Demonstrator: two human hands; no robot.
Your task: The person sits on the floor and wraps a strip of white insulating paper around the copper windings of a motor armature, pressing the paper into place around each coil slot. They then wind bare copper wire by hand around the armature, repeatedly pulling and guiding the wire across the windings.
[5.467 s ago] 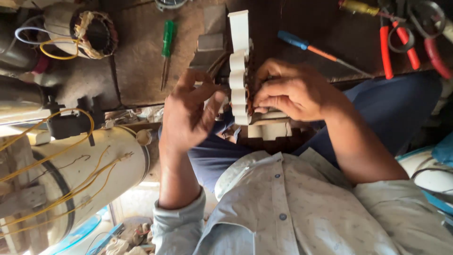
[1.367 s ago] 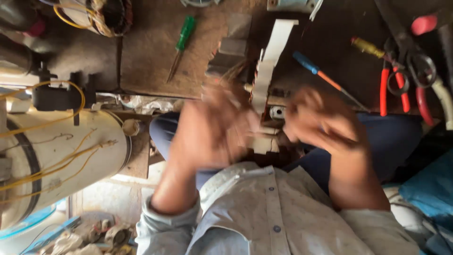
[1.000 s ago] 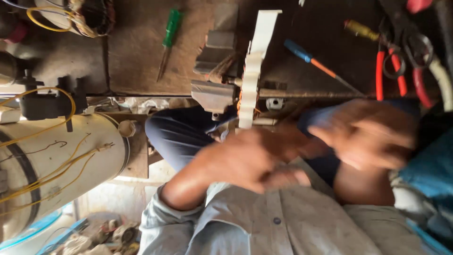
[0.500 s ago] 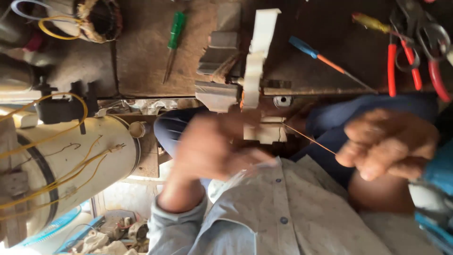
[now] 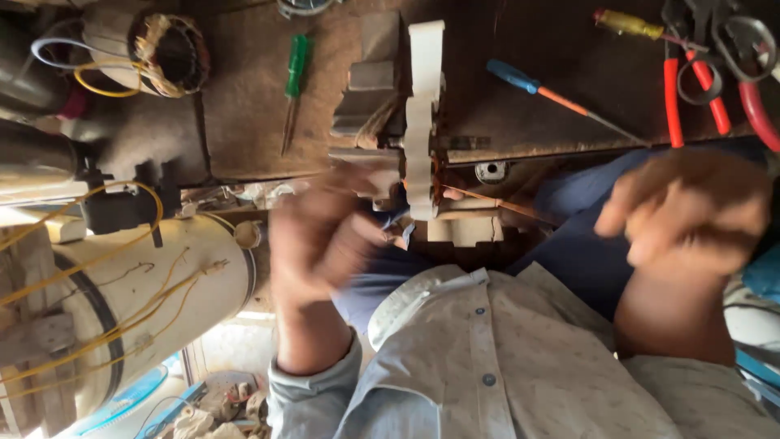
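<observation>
A white notched winding former (image 5: pixel 424 114) stands on a metal winder at the edge of the wooden bench (image 5: pixel 244 130). A thin copper wire (image 5: pixel 496 204) runs from the former's base toward my right hand (image 5: pixel 691 213). That hand is held out to the right with its fingers curled, and the wire seems pinched in it. My left hand (image 5: pixel 325 237) is blurred, just left of and below the former, close to the winder's base. Its fingers look partly curled; I cannot make out any grip.
On the bench lie a green screwdriver (image 5: pixel 294 81), a blue-and-orange screwdriver (image 5: pixel 552 97), red-handled pliers (image 5: pixel 691 89) and a yellow-handled tool (image 5: pixel 626 24). A wound stator (image 5: pixel 166 49) sits at the far left. A white motor housing with yellow wires (image 5: pixel 146 301) stands lower left.
Both hands left the former. My right hand swung out to the right, drawing the copper wire with it. My left hand dropped to my lap, then rose back beside the former.
</observation>
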